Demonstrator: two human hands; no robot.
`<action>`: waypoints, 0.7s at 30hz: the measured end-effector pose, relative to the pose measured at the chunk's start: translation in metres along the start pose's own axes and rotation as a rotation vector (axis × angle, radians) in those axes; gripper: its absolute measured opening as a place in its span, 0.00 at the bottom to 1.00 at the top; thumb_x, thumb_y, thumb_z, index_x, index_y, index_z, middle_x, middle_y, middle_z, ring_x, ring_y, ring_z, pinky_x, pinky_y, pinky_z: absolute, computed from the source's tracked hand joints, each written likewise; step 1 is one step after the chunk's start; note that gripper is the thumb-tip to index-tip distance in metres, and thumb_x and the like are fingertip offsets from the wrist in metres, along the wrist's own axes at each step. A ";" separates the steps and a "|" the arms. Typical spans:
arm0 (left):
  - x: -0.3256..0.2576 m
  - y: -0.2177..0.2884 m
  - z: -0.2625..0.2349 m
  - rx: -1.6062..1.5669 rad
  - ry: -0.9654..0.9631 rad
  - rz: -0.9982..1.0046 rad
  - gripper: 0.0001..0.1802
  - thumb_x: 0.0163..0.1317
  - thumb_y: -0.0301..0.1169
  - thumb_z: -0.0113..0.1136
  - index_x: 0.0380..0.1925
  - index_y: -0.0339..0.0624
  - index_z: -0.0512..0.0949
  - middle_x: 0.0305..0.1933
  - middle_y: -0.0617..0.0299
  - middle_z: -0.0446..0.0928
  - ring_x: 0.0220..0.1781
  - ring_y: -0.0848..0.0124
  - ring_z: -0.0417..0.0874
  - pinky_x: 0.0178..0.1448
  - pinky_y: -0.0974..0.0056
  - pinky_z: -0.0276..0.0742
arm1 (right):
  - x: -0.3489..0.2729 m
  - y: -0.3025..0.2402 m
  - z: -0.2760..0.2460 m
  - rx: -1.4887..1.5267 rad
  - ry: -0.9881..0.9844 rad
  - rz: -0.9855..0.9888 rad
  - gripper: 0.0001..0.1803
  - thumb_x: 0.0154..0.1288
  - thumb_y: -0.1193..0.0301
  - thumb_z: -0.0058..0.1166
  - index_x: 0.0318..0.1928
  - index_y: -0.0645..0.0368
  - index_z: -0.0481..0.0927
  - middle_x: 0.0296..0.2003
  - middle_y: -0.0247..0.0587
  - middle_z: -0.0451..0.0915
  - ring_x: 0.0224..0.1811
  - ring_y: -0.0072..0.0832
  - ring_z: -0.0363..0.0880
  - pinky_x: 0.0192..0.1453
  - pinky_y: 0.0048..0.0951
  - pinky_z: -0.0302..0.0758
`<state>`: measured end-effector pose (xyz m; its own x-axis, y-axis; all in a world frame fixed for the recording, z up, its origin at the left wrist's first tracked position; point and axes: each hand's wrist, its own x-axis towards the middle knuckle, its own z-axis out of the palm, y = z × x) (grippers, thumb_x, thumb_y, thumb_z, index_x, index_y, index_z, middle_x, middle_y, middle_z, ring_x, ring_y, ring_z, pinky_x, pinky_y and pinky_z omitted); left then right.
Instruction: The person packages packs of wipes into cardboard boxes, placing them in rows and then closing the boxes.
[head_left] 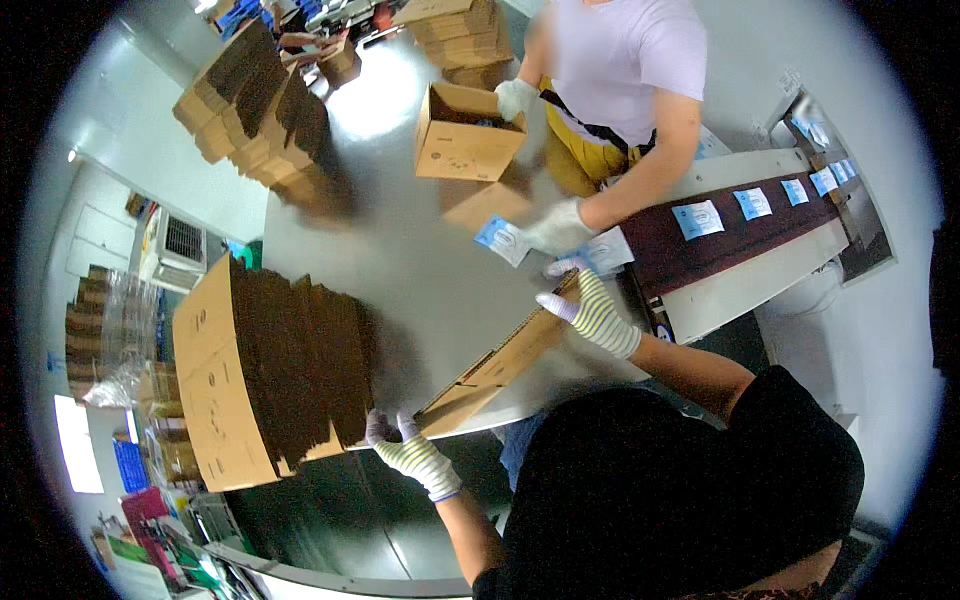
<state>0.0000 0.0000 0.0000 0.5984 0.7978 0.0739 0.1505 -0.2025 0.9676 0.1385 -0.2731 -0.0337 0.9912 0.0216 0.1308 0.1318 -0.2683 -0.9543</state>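
A folded-flat brown carton (505, 368) stands tilted on edge across the near side of the metal table. My right hand (603, 315), in a striped glove, grips its upper right end, thumb on the near face. My left hand (418, 462), gloved alike, is by the carton's lower left end with fingers apart; whether it touches the board is unclear. Just left of that hand stands a thick stack of flat cartons (215, 385). Beyond my right hand, a co-worker's gloved hand (562, 228) holds a blue-and-white packet (503, 240). Another packet (607, 252) lies beside it, partly hidden.
On the right, a dark conveyor belt (715, 250) carries several packets. The co-worker's other hand (516, 98) rests on an open carton (468, 148) across the metal table (400, 290). More flat cartons (265, 120) are piled at the far left and back.
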 end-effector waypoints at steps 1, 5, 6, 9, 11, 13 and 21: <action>-0.004 0.007 0.000 0.015 0.045 -0.024 0.23 0.57 0.24 0.61 0.53 0.39 0.70 0.49 0.61 0.72 0.49 0.69 0.69 0.57 0.64 0.66 | 0.001 -0.005 0.001 0.006 -0.025 0.018 0.28 0.50 0.61 0.67 0.47 0.58 0.68 0.42 0.44 0.74 0.46 0.32 0.71 0.54 0.33 0.68; 0.009 0.013 0.028 -0.096 0.003 0.068 0.25 0.54 0.22 0.63 0.53 0.38 0.69 0.44 0.64 0.71 0.43 0.72 0.69 0.54 0.66 0.66 | 0.053 -0.013 0.003 0.076 0.044 0.022 0.25 0.48 0.63 0.69 0.42 0.60 0.71 0.37 0.41 0.76 0.41 0.31 0.73 0.49 0.33 0.70; 0.008 0.024 0.028 -0.119 -0.010 0.103 0.25 0.54 0.21 0.61 0.54 0.39 0.69 0.44 0.64 0.71 0.43 0.73 0.68 0.54 0.67 0.66 | 0.050 -0.010 0.007 0.081 0.043 0.027 0.25 0.48 0.63 0.69 0.42 0.60 0.71 0.37 0.41 0.76 0.41 0.31 0.73 0.49 0.33 0.70; 0.021 0.022 0.013 -0.250 -0.146 0.114 0.26 0.54 0.19 0.59 0.54 0.39 0.69 0.45 0.64 0.70 0.43 0.74 0.68 0.54 0.68 0.65 | 0.040 0.002 0.019 -0.132 0.149 0.208 0.19 0.53 0.63 0.64 0.37 0.66 0.76 0.33 0.42 0.78 0.37 0.27 0.74 0.43 0.32 0.71; 0.032 0.021 0.001 -0.311 -0.183 0.083 0.27 0.51 0.17 0.54 0.54 0.40 0.69 0.45 0.64 0.70 0.43 0.74 0.67 0.54 0.67 0.65 | 0.026 -0.027 0.031 -0.109 0.132 0.231 0.19 0.55 0.62 0.62 0.38 0.65 0.77 0.34 0.43 0.79 0.37 0.27 0.75 0.41 0.33 0.73; 0.038 0.020 0.004 -0.348 -0.402 0.054 0.28 0.47 0.15 0.51 0.53 0.40 0.69 0.44 0.62 0.70 0.46 0.71 0.69 0.57 0.65 0.64 | 0.011 -0.028 0.037 0.042 0.092 0.159 0.19 0.57 0.62 0.60 0.43 0.64 0.77 0.37 0.46 0.79 0.38 0.30 0.77 0.43 0.34 0.74; 0.080 -0.003 -0.001 0.540 -0.153 0.986 0.14 0.57 0.27 0.43 0.43 0.43 0.73 0.51 0.53 0.71 0.62 0.50 0.64 0.64 0.44 0.58 | 0.009 -0.076 0.080 -0.797 -0.410 -0.248 0.26 0.60 0.59 0.48 0.54 0.63 0.71 0.49 0.52 0.76 0.50 0.44 0.75 0.53 0.42 0.72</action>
<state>0.0461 0.0648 0.0032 0.7285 0.0847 0.6798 -0.1420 -0.9521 0.2708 0.1389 -0.1758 0.0185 0.8837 0.4645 0.0566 0.4423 -0.7895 -0.4255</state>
